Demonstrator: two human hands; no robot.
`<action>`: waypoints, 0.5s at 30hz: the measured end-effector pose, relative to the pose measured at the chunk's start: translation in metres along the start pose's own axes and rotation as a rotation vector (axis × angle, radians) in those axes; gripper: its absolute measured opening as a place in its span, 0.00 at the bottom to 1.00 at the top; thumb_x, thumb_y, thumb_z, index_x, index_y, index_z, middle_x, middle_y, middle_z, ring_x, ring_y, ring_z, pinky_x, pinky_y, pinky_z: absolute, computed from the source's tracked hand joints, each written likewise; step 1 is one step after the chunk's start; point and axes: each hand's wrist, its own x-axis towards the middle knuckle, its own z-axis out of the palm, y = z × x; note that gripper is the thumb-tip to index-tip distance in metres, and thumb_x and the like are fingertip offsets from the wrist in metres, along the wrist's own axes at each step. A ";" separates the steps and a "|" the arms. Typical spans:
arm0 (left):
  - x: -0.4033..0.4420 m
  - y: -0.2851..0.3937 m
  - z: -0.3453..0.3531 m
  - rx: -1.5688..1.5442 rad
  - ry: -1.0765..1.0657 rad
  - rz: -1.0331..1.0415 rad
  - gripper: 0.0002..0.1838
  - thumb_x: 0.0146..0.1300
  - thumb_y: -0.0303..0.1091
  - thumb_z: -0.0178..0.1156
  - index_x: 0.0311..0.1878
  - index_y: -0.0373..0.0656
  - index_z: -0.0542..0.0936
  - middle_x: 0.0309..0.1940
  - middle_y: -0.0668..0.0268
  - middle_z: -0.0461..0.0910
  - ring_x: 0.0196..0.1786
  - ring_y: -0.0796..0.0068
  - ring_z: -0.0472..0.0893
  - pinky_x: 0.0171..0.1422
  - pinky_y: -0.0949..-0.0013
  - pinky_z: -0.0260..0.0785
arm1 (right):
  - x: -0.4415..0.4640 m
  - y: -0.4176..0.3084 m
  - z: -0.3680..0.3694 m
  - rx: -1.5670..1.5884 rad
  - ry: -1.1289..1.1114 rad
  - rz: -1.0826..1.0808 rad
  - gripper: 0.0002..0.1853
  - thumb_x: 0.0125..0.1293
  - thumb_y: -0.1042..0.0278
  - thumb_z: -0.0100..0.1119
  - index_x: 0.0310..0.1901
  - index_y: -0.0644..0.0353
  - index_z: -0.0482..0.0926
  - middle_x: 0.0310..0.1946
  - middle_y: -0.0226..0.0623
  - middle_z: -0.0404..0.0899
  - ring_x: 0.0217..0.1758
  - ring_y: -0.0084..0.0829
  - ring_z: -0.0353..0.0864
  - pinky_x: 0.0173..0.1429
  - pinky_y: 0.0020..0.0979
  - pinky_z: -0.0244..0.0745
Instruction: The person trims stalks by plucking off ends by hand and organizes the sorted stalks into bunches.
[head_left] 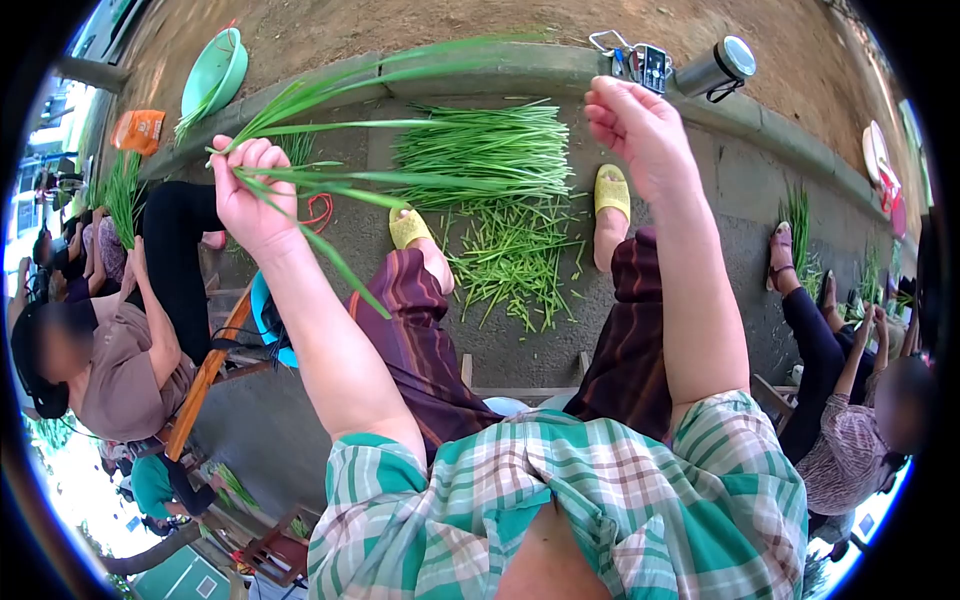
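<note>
My left hand (pixel 255 190) is raised at the left, its fingers wrapped round the ends of a loose bunch of chives (pixel 300 105). Their long flat leaves fan out to the right and some droop toward my knee. My right hand (pixel 635 125) is lifted at the right, fingers curled and thumb drawn against them; whatever it may pinch is too small to make out. Between my feet lies a neat pile of chives (pixel 485 150), the stalks side by side. Nearer to me is a scatter of short chive pieces (pixel 510 260).
A concrete kerb (pixel 440 75) runs beyond the pile. On it stand a steel flask (pixel 712 70) and a small black device (pixel 652 68). A green basin (pixel 214 72) and an orange packet (pixel 138 131) lie upper left. People sit on both sides; a wooden bench (pixel 205 385) is at left.
</note>
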 end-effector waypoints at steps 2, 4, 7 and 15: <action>0.000 0.002 -0.001 -0.010 0.001 -0.006 0.13 0.75 0.38 0.48 0.47 0.40 0.78 0.26 0.73 0.67 0.27 0.80 0.61 0.32 0.74 0.54 | -0.003 0.005 0.006 -0.122 -0.041 0.002 0.13 0.68 0.60 0.62 0.46 0.61 0.81 0.39 0.31 0.84 0.41 0.21 0.82 0.47 0.25 0.78; 0.001 0.001 -0.002 -0.021 0.006 -0.010 0.13 0.75 0.38 0.48 0.47 0.39 0.77 0.26 0.73 0.67 0.26 0.80 0.61 0.31 0.75 0.54 | 0.000 0.015 0.010 -0.227 -0.108 0.059 0.16 0.68 0.58 0.60 0.47 0.62 0.80 0.43 0.34 0.84 0.47 0.22 0.82 0.52 0.27 0.77; 0.004 -0.001 -0.003 -0.035 -0.012 -0.046 0.13 0.75 0.37 0.48 0.48 0.39 0.77 0.25 0.72 0.68 0.25 0.80 0.62 0.30 0.75 0.55 | -0.002 0.029 0.027 -0.293 -0.180 0.213 0.17 0.67 0.59 0.60 0.50 0.64 0.77 0.48 0.38 0.82 0.53 0.28 0.82 0.56 0.29 0.76; 0.002 0.002 -0.005 -0.030 0.003 -0.049 0.15 0.76 0.39 0.47 0.48 0.39 0.78 0.25 0.73 0.67 0.26 0.80 0.61 0.32 0.73 0.55 | -0.025 0.044 0.046 0.043 -0.479 0.558 0.14 0.70 0.66 0.56 0.49 0.68 0.73 0.45 0.49 0.81 0.43 0.37 0.86 0.50 0.36 0.85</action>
